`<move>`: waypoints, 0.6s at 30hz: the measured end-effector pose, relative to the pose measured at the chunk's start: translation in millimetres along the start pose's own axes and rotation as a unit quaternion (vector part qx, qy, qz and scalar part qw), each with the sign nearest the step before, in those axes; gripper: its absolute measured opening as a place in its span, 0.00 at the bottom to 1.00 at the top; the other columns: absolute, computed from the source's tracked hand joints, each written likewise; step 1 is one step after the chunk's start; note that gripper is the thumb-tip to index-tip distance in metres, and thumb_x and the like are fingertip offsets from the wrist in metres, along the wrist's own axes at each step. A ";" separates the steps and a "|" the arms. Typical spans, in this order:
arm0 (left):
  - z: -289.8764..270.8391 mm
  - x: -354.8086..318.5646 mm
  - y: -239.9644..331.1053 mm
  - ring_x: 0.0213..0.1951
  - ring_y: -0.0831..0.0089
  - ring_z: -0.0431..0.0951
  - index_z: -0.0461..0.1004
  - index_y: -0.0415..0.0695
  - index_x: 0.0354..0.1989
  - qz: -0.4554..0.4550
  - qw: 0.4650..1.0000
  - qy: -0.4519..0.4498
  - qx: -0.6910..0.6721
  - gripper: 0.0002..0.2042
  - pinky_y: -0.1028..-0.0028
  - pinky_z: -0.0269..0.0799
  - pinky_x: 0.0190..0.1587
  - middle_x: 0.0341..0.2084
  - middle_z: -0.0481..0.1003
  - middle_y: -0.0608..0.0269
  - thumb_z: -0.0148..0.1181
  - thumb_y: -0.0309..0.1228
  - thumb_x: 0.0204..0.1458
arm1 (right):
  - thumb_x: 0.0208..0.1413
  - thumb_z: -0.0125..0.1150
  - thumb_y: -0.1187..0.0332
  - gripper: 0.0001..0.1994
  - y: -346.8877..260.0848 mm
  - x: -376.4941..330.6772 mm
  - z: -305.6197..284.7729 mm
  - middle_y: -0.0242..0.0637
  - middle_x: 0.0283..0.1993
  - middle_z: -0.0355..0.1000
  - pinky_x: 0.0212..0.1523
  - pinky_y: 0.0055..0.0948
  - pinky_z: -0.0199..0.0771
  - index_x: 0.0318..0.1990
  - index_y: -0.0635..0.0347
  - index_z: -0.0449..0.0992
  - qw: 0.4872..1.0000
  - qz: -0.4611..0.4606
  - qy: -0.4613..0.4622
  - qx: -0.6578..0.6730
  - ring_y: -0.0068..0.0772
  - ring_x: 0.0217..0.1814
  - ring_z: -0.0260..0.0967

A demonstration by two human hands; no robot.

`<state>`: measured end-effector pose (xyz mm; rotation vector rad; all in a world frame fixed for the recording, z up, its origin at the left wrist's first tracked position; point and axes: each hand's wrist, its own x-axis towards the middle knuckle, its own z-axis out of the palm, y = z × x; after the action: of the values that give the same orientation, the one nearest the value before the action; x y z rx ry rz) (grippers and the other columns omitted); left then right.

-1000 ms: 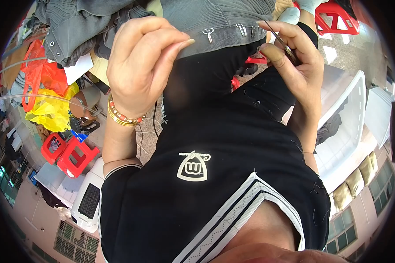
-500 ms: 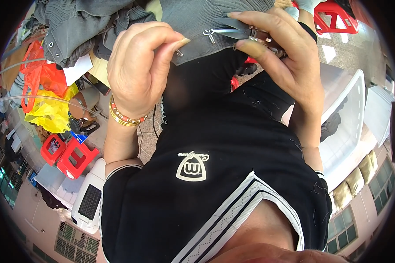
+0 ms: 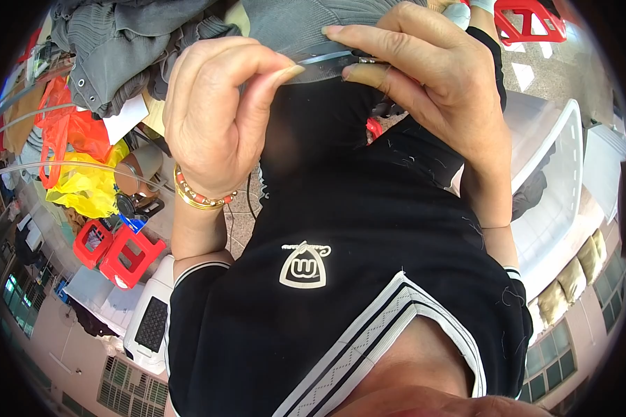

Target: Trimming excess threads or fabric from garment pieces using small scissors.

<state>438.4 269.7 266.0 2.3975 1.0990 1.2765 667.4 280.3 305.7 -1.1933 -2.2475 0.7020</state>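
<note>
My left hand (image 3: 212,115) is raised over my lap with thumb and forefinger pinched together. What sits in that pinch is hidden or too small to name. My right hand (image 3: 448,87) grips a pair of thread snips (image 3: 325,58) between thumb and fingers. The blades are now together, pointing left, and their tip reaches the left fingertips. Behind the snips, grey ribbed knit fabric (image 3: 285,24) lies across my knees.
A heap of grey garments (image 3: 129,42) fills the far left. Below it are red (image 3: 69,118) and yellow (image 3: 83,184) plastic bags and red stools (image 3: 129,254). A translucent white bin (image 3: 556,181) stands on the right, with another red stool (image 3: 528,21) at the far right.
The snips have gone from spread blades to closed and moved left to my left fingertips. The small metal rings seen on a blade no longer show. My left hand has barely shifted.
</note>
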 end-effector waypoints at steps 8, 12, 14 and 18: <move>-3.5 -1.3 9.0 0.30 0.65 0.76 0.76 0.38 0.34 -0.028 0.998 -0.016 -0.047 0.08 0.72 0.71 0.33 0.27 0.76 0.59 0.67 0.18 0.46 | 0.46 0.71 0.69 0.16 4.6 -1.5 0.3 0.32 0.26 0.68 0.25 0.27 0.68 0.46 0.55 0.81 0.999 -0.038 0.029 0.014 0.32 0.25 0.68; -6.8 -4.8 10.4 0.31 0.66 0.76 0.76 0.38 0.35 -0.041 0.997 -0.015 -0.065 0.08 0.73 0.72 0.34 0.28 0.77 0.60 0.67 0.18 0.46 | 0.46 0.72 0.71 0.18 11.4 -6.7 1.0 0.34 0.26 0.68 0.24 0.26 0.65 0.47 0.59 0.80 0.994 -0.010 0.060 0.089 0.30 0.24 0.67; -8.0 -8.0 9.3 0.31 0.67 0.77 0.76 0.38 0.35 -0.038 0.997 -0.007 -0.062 0.09 0.73 0.72 0.34 0.28 0.77 0.59 0.67 0.17 0.46 | 0.45 0.73 0.73 0.20 10.4 -8.4 -0.7 0.35 0.26 0.67 0.24 0.25 0.63 0.48 0.61 0.80 0.990 0.016 0.073 0.119 0.29 0.24 0.66; -2.6 -16.5 5.5 0.34 0.68 0.76 0.76 0.40 0.36 -0.008 1.000 -0.002 -0.011 0.13 0.74 0.73 0.35 0.32 0.76 0.59 0.71 0.20 0.42 | 0.44 0.73 0.73 0.20 8.9 -10.2 -2.6 0.35 0.26 0.68 0.24 0.25 0.63 0.48 0.61 0.80 0.996 0.008 0.058 0.063 0.29 0.24 0.66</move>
<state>433.5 253.9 260.0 2.3703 1.0944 1.2704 679.4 276.5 300.1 -1.1621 -2.0690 0.7486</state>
